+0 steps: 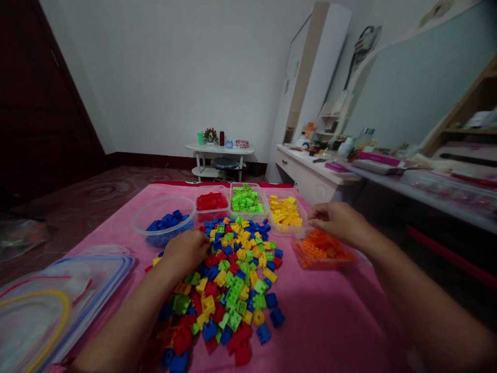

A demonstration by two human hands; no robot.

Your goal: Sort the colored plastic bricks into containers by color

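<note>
A mixed pile of toy building bricks (pixel 233 280) in red, blue, green and yellow spreads over the pink cloth. My left hand (pixel 186 251) reaches into the pile's far left part, its fingers curled down among the bricks; whatever is between them is hidden. Over an orange-filled box (pixel 324 267) hangs my right hand (pixel 336 217), fingers bent together near the box's back left rim. Orange bricks (pixel 322 243) lie under it. Clear boxes behind the pile hold red bricks (pixel 212 201), green bricks (pixel 247 198) and yellow bricks (pixel 286 211). Blue bricks (pixel 166 221) fill a round bowl (pixel 135 223).
Stacked clear lids (pixel 93 290) with coloured rims lie at the table's left. To the right stands a dresser (pixel 314 168) crowded with bottles and boxes. A low white table (pixel 221 150) with a stool is by the far wall.
</note>
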